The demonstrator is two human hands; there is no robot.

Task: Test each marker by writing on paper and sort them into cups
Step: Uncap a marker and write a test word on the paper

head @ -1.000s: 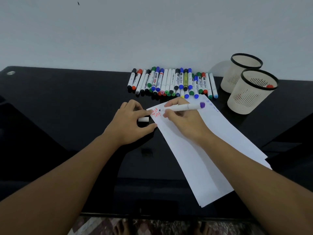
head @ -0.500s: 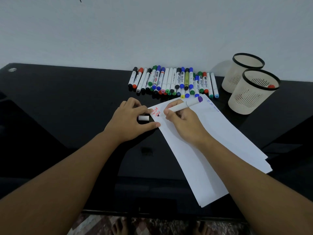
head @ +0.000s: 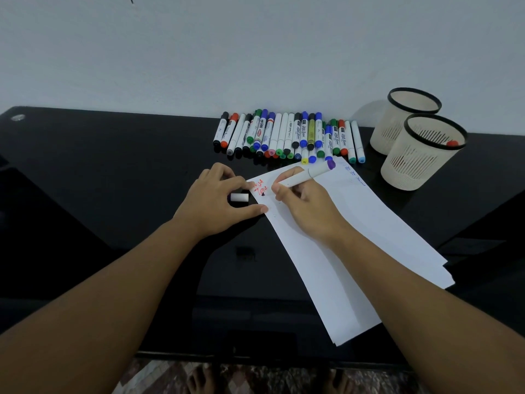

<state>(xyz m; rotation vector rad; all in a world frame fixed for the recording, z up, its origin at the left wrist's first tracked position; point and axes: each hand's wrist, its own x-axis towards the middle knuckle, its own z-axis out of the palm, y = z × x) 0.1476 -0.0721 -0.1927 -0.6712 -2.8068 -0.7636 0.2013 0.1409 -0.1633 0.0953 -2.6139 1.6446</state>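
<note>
My right hand (head: 304, 203) grips a white marker with a purple end (head: 308, 174), its tip down on the white paper (head: 355, 237) beside red writing (head: 259, 186); a small dark purple mark (head: 263, 193) shows there. My left hand (head: 216, 203) holds the marker's white cap (head: 239, 197), and its thumb and index fingertip rest on the paper's left edge. A row of several markers (head: 289, 136) lies by the wall. Two beige mesh cups stand at the right: the far cup (head: 397, 120), and the near cup (head: 420, 163) with a red-tipped marker (head: 452, 143) inside.
Everything sits on a glossy black table (head: 113, 180) against a pale wall. Faint blue writing (head: 353, 176) marks the paper's far corner. The table's front edge runs near the bottom of the view, with patterned floor and feet below it.
My right hand has swung the marker's purple end up and away while its tip moved on the paper; a purple mark now shows beside the red writing. My left hand stayed put.
</note>
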